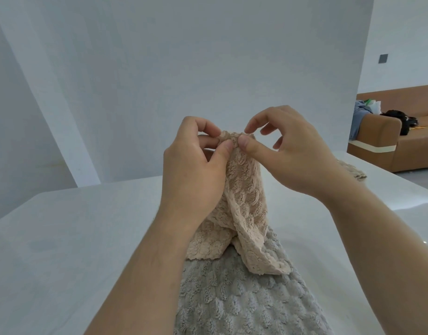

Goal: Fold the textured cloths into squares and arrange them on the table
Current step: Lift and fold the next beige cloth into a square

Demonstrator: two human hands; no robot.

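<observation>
Pinching the hanging beige textured cloth [244, 201] at its top, left hand [193, 175] and right hand [295, 151] seem only starting; the grey textured cloth [244, 301] lies unfolded.

It looks like a home living room: a tan sofa [401, 146] strewn with belongings [399, 118], plain white walls [184, 56].

The beige cloth [242, 204] has a fluffy, bubble-like texture. It hangs crumpled in the air, and its bunched top edge is pinched by the left hand [193, 170] and the right hand [292, 151]. Its lower corners rest on the grey cloth [244, 305], which lies spread on the white table [75, 238]. A third cloth [353, 171] lies farther right, mostly hidden.
</observation>
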